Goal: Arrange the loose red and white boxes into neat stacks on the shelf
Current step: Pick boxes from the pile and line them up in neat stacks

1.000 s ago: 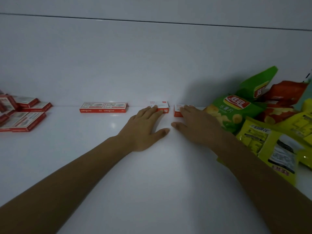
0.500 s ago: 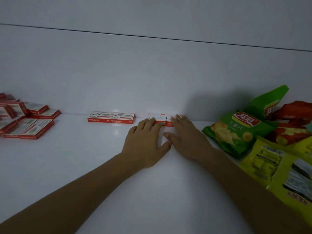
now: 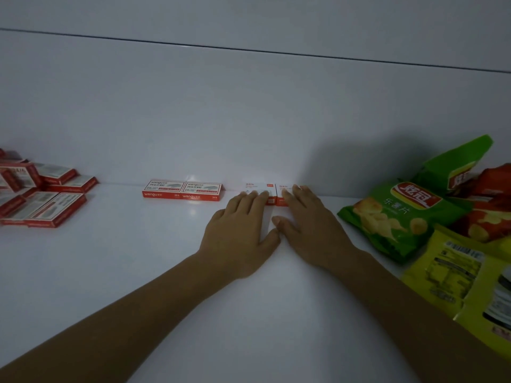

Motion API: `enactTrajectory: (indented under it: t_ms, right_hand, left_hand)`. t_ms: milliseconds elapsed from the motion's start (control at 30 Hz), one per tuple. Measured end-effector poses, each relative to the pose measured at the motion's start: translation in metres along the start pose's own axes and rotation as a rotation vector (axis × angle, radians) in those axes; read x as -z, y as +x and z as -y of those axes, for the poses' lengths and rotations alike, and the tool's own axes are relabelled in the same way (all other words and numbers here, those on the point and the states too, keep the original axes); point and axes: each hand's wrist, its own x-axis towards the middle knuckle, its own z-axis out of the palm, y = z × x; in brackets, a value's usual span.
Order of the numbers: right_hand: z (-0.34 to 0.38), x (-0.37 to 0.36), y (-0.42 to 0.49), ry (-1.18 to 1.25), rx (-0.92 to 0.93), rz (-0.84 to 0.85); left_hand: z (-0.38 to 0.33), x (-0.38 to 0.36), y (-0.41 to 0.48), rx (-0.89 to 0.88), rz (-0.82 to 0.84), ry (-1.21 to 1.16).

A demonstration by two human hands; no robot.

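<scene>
The left box (image 3: pixel 258 187) and the right box (image 3: pixel 282 200), both red and white, lie side by side, it seems touching, at the back of the shelf (image 3: pixel 124 272). The left hand (image 3: pixel 240 230) lays straight fingers on the left box, the right hand (image 3: pixel 309 225) on the right box; neither grips anything.

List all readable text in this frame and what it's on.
"wengu": red front of each of two side-by-side red and white cardboard boxes.
"24/6": white tops of those boxes.
"乐薯片": green plastic crisp bag.
Too blurred: print on the two white-topped boxes under the left hand and right hand; the loose red and white box pile at far left; the label on the yellow plastic bag.
</scene>
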Motion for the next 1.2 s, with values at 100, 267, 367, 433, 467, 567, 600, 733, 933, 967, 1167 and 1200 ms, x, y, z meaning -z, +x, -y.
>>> enactTrajectory:
  t_ms: [100,267,367,433,467,567,600,733,933,967,1167,1200]
  right_hand:
    - [-0.001,0.0,0.002,0.06,-0.006,-0.086]
    - [0.0,0.003,0.003,0.181,-0.034,-0.285]
    - [0.001,0.002,0.001,0.089,0.004,-0.364]
    - [0.007,0.004,-0.001,-0.015,0.063,-0.393]
    - [0.01,0.006,-0.004,-0.052,0.084,-0.382]
    - [0.014,0.014,-0.011,-0.122,0.133,-0.304]
    - [0.015,0.017,-0.012,-0.136,0.134,-0.27]
    - [0.03,0.024,-0.01,-0.206,0.185,-0.197]
    - [0.083,0.007,0.001,-0.088,0.243,-0.277]
    - [0.095,0.004,0.005,-0.1,0.265,-0.28]
    - [0.189,-0.028,0.032,-0.084,0.44,-0.226]
    - [0.208,-0.034,0.038,-0.072,0.468,-0.235]
  left_hand:
    - [-0.003,0.002,0.003,0.019,-0.049,-0.007]
    - [-0.002,0.003,0.006,0.023,-0.11,0.0]
    - [0.001,-0.002,0.007,-0.022,-0.121,0.0]
    - [0.003,-0.001,0.007,-0.046,-0.14,-0.012]
    - [0.003,0.0,0.007,-0.051,-0.146,-0.016]
    - [-0.002,0.007,0.003,-0.068,-0.137,0.005]
    - [-0.004,0.009,0.002,-0.079,-0.11,0.039]
    - [0.005,0.026,-0.005,-0.13,-0.062,0.168]
    - [0.071,0.065,-0.04,-0.18,-0.03,0.281]
    - [0.086,0.072,-0.048,-0.194,-0.023,0.307]
    - [0.183,0.122,-0.106,-0.224,-0.022,0.371]
    - [0.198,0.132,-0.115,-0.221,-0.029,0.368]
